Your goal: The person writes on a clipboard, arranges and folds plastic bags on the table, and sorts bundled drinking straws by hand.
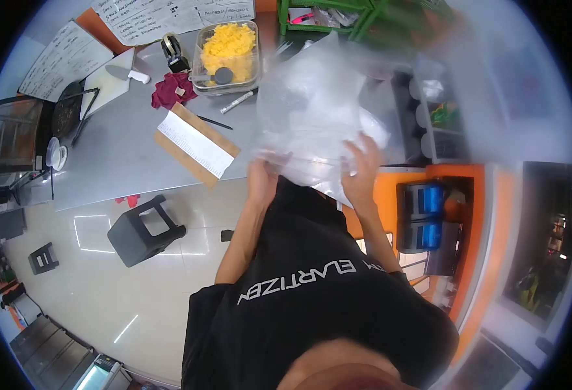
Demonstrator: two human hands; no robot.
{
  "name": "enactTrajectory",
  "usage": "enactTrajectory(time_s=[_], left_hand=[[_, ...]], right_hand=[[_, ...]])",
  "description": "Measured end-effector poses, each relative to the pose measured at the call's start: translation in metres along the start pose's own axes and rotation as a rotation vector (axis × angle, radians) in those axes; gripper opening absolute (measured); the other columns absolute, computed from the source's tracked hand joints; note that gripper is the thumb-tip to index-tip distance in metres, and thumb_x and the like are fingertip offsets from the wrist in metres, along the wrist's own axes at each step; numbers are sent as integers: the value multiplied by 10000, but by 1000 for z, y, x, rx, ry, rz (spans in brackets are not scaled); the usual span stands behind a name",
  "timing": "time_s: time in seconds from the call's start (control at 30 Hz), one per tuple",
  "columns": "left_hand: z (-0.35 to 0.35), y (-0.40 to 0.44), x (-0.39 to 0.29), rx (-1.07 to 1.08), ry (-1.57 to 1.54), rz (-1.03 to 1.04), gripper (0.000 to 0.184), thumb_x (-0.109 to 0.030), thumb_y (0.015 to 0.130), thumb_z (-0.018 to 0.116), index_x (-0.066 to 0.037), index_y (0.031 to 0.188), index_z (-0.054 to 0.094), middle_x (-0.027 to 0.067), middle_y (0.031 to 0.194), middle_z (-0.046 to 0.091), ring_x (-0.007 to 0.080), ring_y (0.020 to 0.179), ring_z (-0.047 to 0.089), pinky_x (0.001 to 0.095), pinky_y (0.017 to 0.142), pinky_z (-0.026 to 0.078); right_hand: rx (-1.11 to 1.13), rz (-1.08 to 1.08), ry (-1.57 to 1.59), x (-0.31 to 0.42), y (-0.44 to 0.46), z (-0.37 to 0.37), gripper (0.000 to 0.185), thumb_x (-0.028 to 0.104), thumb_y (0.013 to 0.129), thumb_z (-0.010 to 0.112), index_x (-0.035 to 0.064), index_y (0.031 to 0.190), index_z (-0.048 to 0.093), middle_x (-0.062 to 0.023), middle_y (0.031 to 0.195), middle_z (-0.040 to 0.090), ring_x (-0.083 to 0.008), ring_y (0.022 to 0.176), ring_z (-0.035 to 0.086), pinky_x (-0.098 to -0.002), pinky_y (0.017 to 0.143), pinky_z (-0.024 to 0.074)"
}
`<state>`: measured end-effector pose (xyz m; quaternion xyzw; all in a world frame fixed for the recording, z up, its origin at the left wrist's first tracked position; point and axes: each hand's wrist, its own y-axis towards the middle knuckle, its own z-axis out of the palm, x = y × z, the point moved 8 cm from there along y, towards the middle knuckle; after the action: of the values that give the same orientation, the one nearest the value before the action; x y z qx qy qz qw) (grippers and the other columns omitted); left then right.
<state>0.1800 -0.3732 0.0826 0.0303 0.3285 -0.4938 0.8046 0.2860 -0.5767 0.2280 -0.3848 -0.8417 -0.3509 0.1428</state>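
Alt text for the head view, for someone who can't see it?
A left hand and right hand handle translucent plastic at a metal table. On the table, a clear container holds yellow shreds; a printed paper lies nearby.

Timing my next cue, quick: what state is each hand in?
Left hand: at the edge of the clear plastic, fingers partly hidden; closure cannot be told.
Right hand: open, fingers spread at the plastic.
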Motion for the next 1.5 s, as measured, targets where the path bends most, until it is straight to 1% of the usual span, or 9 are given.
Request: enactTrajectory(time_s=[0.13,0.27,0.43,0.6,0.63,0.87,1.17,1.33,1.5], left_hand=[[-10,6,-40,-242,272,-175,246,-195,997,482,12,1078,589,111,1021,650,253,882,649,419,789,585],[-31,8,-55,171,-12,-712,260,-204,936,555,21,1056,610,120,904,667,248,800,647,431,691,575],[-20,-11,-157,229,212,-183,363,-272,856,675,11,1080,633,112,908,671,254,858,653,465,760,559],[64,1,-164,594,14,-107,604,-578,834,734,-41,1096,641,65,942,651,241,932,647,436,899,529],[60,-5,-154,71,288,-142,482,-356,823,819,-49,1126,603,67,967,654,219,949,644,398,898,532],[97,10,-125,137,729,-177,537,51,747,804,-96,1175,515,74,989,615,129,856,621,266,763,507],[163,55,-169,27,1437,506,453,-28,724,817,-67,1123,607,135,1038,645,218,808,629,340,737,496],[249,7,-205,10,1656,1113,519,-15,736,777,-70,1211,576,173,1125,578,343,1057,597,408,899,477],[131,79,-160,-111,1470,740,440,22,793,673,-33,1221,589,142,1114,599,298,1100,575,386,951,446]], right_hand=[[601,662,828,-42,-29,57,373,-101,852,602,-3,1210,572,-188,1349,589,-298,1184,608,-410,1033,473],[185,930,1815,-17,-11,18,372,54,919,632,29,1279,542,-133,1167,656,-250,1024,662,-368,870,551],[789,1145,1404,-46,-58,30,445,157,910,677,50,1323,551,-114,1168,626,-247,1022,621,-410,856,540],[863,485,2077,-41,-47,8,516,164,850,743,30,1316,567,-92,1206,616,-225,1091,594,-404,877,530],[800,258,2209,-40,-39,-6,530,162,837,757,23,1313,571,-87,1211,617,-220,1106,589,-401,884,528],[516,765,860,-56,44,-30,735,199,763,826,55,1413,514,-108,1301,598,-267,1189,575,-398,963,496],[405,465,129,-87,142,-35,467,173,824,749,68,1265,640,-151,1194,670,-259,1096,632,-378,931,507],[-607,-139,91,-4,170,-128,316,34,819,697,63,1133,665,-137,1120,686,-302,1013,658,-388,891,515],[-373,-200,43,-55,128,-55,303,-60,814,646,61,1090,670,-163,1147,646,-322,1107,613,-389,944,491]])
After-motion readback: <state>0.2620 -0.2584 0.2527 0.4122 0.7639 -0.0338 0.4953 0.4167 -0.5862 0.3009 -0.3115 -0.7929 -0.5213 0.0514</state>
